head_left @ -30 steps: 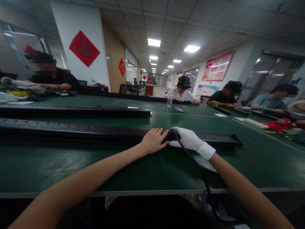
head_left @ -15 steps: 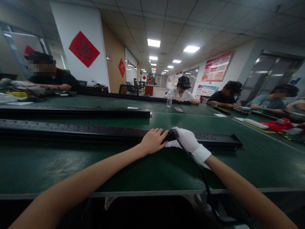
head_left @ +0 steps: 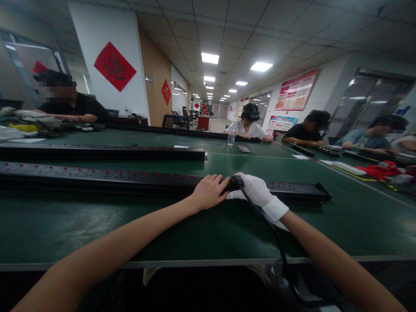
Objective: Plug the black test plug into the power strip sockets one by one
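A long black power strip [head_left: 130, 179] with a row of sockets and red dots lies across the green table. My left hand [head_left: 210, 190], bare, is wrapped over the strip just left of a black plug [head_left: 235, 183]. In a white glove, my right hand [head_left: 256, 191] grips that plug, which sits at the strip's sockets. From the plug a black cable [head_left: 268, 223] runs down over the table's front edge. Whether the plug's pins are in a socket is hidden.
Behind lies a second black strip [head_left: 104, 153]; a third strip [head_left: 195, 133] is at the far side. A water bottle [head_left: 231, 136] stands near a person in white. Red items [head_left: 385, 170] lie at right, cluttered gear at far left. Several people sit around the table [head_left: 162, 236].
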Available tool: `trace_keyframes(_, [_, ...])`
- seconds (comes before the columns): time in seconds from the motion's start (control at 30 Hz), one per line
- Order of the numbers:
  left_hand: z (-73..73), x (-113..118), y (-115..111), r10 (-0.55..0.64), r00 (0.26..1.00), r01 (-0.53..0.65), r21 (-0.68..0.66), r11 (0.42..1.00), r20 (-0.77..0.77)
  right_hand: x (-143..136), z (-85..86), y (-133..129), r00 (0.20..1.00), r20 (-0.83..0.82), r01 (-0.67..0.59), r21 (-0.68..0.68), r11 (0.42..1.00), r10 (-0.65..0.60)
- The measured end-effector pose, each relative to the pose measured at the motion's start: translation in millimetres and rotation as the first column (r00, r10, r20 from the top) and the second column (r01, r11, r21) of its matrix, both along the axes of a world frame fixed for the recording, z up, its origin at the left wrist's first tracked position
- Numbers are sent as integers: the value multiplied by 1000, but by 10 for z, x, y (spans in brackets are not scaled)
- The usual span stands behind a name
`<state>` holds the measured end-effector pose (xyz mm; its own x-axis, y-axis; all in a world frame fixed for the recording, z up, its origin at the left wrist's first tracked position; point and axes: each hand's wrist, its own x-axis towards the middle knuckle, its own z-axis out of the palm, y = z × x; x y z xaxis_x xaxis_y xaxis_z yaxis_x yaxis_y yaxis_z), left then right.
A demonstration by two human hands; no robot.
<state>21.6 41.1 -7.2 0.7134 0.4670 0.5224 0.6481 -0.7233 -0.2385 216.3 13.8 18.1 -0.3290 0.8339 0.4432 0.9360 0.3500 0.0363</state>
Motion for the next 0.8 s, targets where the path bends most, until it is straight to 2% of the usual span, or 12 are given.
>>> trace_keyframes(0.8, [-9, -1, 6, -3, 1000, 3, 4, 1000, 4, 36, 3, 29, 1000, -8, -8, -9, 1000, 8])
